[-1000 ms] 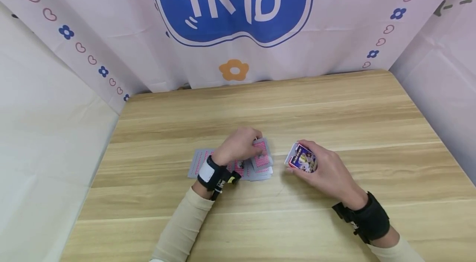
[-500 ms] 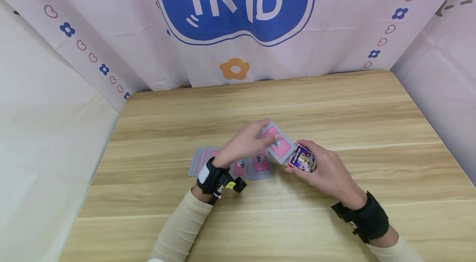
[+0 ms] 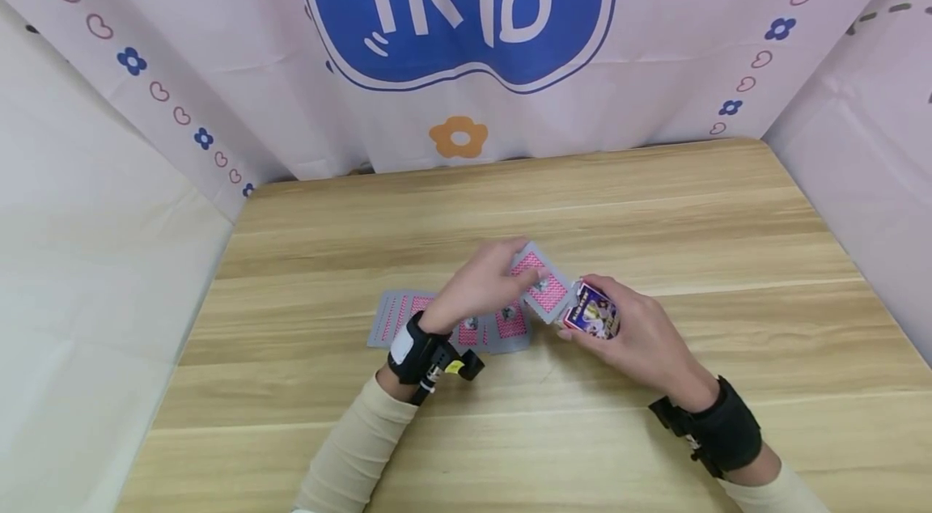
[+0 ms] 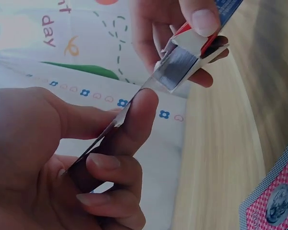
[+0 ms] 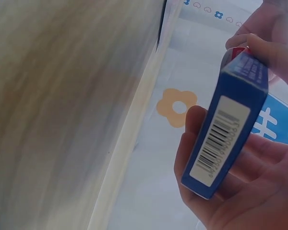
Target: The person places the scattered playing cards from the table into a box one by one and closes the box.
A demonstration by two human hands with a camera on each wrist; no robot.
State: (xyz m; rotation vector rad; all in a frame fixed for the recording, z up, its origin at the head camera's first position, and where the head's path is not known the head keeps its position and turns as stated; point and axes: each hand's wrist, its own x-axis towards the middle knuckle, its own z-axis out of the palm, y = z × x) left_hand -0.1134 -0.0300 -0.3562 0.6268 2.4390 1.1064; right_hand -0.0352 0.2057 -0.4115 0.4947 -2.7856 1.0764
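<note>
In the head view my left hand (image 3: 483, 280) pinches a playing card (image 3: 542, 284), its pink-patterned back facing up. One end of that card meets the mouth of a blue card box (image 3: 593, 312), which my right hand (image 3: 641, 331) grips between thumb and fingers. Seen from the left wrist, the box's flap stands open and a stack of cards (image 4: 175, 69) shows inside. The held card (image 4: 117, 120) appears edge-on there, so whether it is more than one is hard to tell. A barcode label (image 5: 220, 139) covers the box's end in the right wrist view.
An overlapping row of playing cards (image 3: 396, 319) lies back up on the wooden table (image 3: 553, 432), partly hidden under my left hand and wrist. A printed white cloth (image 3: 612, 116) hangs along the table's back edge.
My left hand has lifted a card from the right end of the row and carried it right, to the box mouth. My right hand and the box have stayed nearly still.
</note>
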